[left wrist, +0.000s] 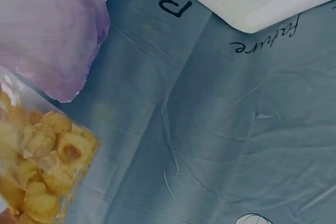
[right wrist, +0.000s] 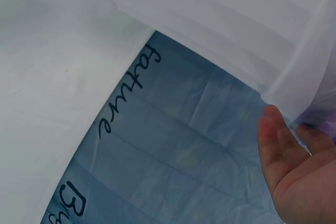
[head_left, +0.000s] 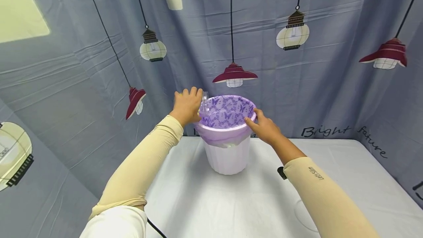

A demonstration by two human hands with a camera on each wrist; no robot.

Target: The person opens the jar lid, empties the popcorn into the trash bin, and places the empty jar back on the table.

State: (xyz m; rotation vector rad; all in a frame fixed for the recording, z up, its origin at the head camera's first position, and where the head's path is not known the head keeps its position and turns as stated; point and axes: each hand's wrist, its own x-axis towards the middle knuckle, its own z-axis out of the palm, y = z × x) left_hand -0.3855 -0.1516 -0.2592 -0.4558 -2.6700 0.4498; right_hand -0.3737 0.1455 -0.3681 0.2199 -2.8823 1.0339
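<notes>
A white ribbed trash bin (head_left: 228, 157) stands upright on the table, lined with a purple butterfly-print bag (head_left: 228, 111) whose edge is folded down over the rim. My left hand (head_left: 187, 105) grips a clear plastic jar (head_left: 205, 105) at the left side of the rim, mostly hidden behind the fingers in the head view. Pale yellow puffed snacks (left wrist: 44, 166) show through its wall in the left wrist view. On the opposite side, my right hand (head_left: 264, 126) holds the bin's rim, thumb on top and the other fingers (right wrist: 278, 140) along the outside.
A white cloth covers the table (head_left: 211, 208). Behind it hangs a blue-grey curtain (head_left: 198, 47) printed with lamps and lettering. A thin black cable (head_left: 156, 227) runs beside the left sleeve, and a faint ring (head_left: 302, 217) shows on the cloth near the right forearm.
</notes>
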